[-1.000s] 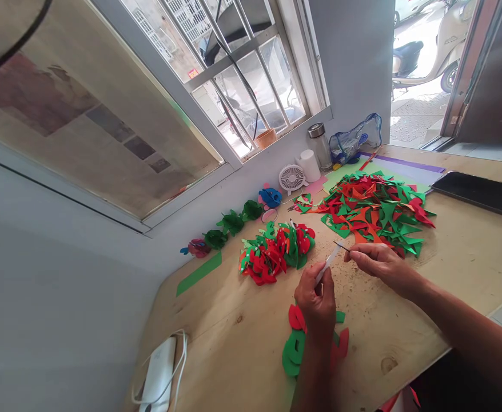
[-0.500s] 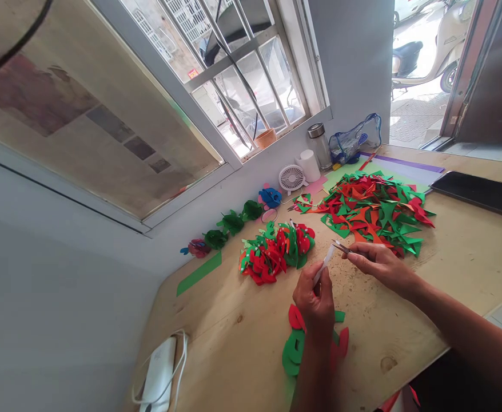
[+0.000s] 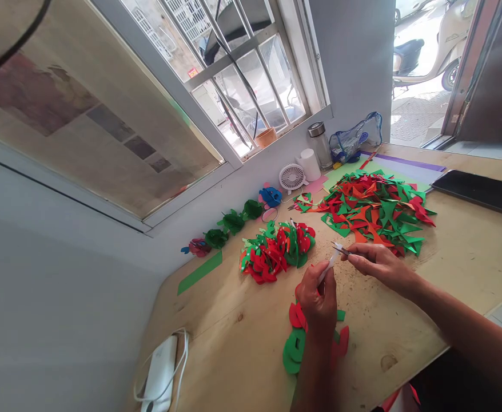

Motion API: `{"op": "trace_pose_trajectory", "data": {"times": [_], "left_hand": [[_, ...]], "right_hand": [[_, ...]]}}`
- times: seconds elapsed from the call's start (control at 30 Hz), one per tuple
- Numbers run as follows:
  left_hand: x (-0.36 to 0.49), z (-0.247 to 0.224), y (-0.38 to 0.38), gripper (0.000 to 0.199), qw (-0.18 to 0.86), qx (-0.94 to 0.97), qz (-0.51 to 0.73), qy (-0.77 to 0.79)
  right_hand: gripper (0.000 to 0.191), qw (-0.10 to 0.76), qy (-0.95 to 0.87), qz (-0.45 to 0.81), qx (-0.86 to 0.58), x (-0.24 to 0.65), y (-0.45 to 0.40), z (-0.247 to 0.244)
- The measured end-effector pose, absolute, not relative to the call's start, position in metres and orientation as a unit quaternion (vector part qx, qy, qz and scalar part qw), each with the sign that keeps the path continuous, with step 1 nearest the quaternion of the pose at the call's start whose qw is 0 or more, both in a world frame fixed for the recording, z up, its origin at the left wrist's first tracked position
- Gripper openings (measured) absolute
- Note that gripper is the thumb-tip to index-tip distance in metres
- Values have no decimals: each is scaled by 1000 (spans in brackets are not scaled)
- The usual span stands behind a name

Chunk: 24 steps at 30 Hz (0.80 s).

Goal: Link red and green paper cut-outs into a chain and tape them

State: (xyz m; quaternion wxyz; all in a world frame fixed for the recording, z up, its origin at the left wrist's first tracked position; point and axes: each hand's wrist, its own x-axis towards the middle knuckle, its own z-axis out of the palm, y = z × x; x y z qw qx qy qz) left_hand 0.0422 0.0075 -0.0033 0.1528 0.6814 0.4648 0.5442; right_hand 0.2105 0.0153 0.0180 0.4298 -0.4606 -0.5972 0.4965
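Note:
My left hand [image 3: 318, 297] is closed around a narrow white strip [image 3: 329, 268], whose upper end sticks up past the fingertips. In my right hand [image 3: 379, 264], pinched between thumb and fingers, is a small pointed metal tool that looks like tweezers [image 3: 341, 249]. Its tips meet the strip's upper end. Below my left wrist lie red and green cut paper shapes [image 3: 294, 346], partly hidden by the forearm. To the left of my hands sits a heap of red and green cut pieces [image 3: 272, 254], several bearing small white squares.
Red, green and orange scraps [image 3: 373, 212] are piled behind my right hand. A black phone or tablet [image 3: 482, 191] lies at the right. Along the wall stand a small fan [image 3: 292, 178], a glass bottle [image 3: 319, 149] and folded paper shapes [image 3: 231, 222]. A white device with a cable [image 3: 160, 372] lies front left.
Both hands stay close together. My left hand has shifted slightly right, and the strip's upper end now sits right at the tweezers' tips.

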Motion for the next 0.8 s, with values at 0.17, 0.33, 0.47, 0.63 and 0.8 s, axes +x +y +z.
{"op": "trace_pose_trajectory", "data": {"times": [0.17, 0.33, 0.47, 0.63, 0.8], "left_hand": [[43, -2, 8, 16, 156, 683, 544, 462], [44, 0, 7, 16, 160, 683, 543, 462], [44, 0, 7, 16, 163, 679, 543, 466], [44, -1, 7, 16, 163, 677, 545, 467], [45, 0, 7, 16, 170, 675, 545, 467]], "right_hand": [[44, 425, -598, 495, -465, 211, 16, 17], [43, 425, -605, 482, -471, 211, 16, 16], [44, 424, -614, 463, -479, 211, 16, 17], [44, 427, -609, 469, -477, 210, 16, 16], [44, 433, -603, 476, -472, 209, 16, 17]]}}
